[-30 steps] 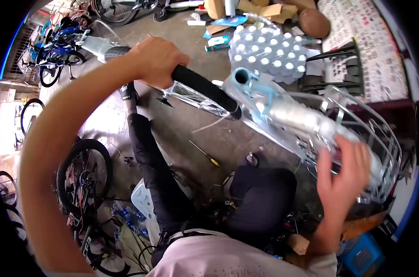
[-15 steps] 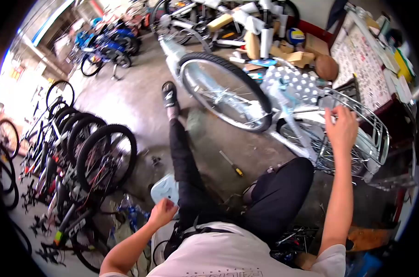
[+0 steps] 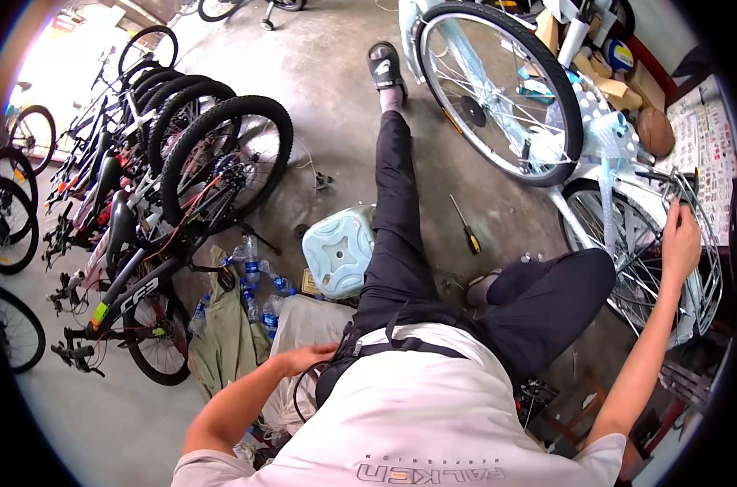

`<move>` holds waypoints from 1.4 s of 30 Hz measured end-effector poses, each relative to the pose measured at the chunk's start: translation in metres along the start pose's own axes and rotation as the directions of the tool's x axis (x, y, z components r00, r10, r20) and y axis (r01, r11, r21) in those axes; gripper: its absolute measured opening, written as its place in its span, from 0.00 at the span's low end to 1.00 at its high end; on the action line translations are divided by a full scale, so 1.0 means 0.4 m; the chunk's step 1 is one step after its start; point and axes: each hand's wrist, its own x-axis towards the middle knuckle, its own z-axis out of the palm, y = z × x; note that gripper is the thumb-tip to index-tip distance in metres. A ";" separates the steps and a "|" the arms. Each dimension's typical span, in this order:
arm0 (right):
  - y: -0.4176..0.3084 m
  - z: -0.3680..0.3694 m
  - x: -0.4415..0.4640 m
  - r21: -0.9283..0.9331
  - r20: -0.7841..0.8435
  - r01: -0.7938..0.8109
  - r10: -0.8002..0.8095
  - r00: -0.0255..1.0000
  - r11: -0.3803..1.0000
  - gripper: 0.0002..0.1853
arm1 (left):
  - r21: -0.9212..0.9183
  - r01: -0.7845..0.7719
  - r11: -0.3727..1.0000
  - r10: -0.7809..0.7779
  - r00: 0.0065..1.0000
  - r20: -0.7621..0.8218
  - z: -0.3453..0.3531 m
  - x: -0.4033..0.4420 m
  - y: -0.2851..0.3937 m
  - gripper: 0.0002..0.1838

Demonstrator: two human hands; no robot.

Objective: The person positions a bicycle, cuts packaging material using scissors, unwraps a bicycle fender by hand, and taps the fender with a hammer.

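Note:
My right hand (image 3: 681,243) is at the wire basket (image 3: 699,276) of a partly wrapped bicycle, its fingers pinched together near the rim. What they hold, if anything, is too small to make out. The bicycle's white frame (image 3: 575,217) carries clear and bluish wrapping, and its large wheel (image 3: 506,93) tilts towards me. Down by my hip, my left hand (image 3: 307,357) lies against the waist with fingers stretched out, their tips partly hidden. Nothing shows in it.
A light blue plastic stool (image 3: 338,253) stands by my left leg. A screwdriver (image 3: 467,227) with a yellow-black handle lies on the floor. Bicycles (image 3: 214,154) are packed along the left, with plastic bottles (image 3: 255,276) nearby. Boxes and a basketball (image 3: 655,131) are at the far right.
The view has swung left and down, so most things sit further right or higher. My left hand has drawn back from near the stool to my hip. My right hand stays by the basket.

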 end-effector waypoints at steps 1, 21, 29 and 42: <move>-0.006 -0.008 -0.002 -0.015 0.018 -0.019 0.019 1.000 1.000 0.24 | 0.017 -0.066 0.998 0.064 0.993 0.100 -0.009 0.024 -0.052 0.42; -0.013 -0.003 -0.017 -0.034 -0.012 -0.068 0.067 0.998 0.997 0.21 | -0.169 -0.046 0.985 -0.004 0.959 -0.284 -0.160 0.191 -0.009 0.42; 0.005 0.015 -0.015 -0.028 -0.009 -0.044 0.043 0.999 0.999 0.21 | -0.627 -0.337 0.703 -0.022 0.870 -0.493 -0.204 0.408 0.040 0.50; -0.067 -0.039 -0.015 -0.102 -0.181 0.016 -0.035 0.983 0.995 0.20 | -0.749 -0.522 0.408 0.071 0.836 -0.544 -0.490 0.635 0.142 0.40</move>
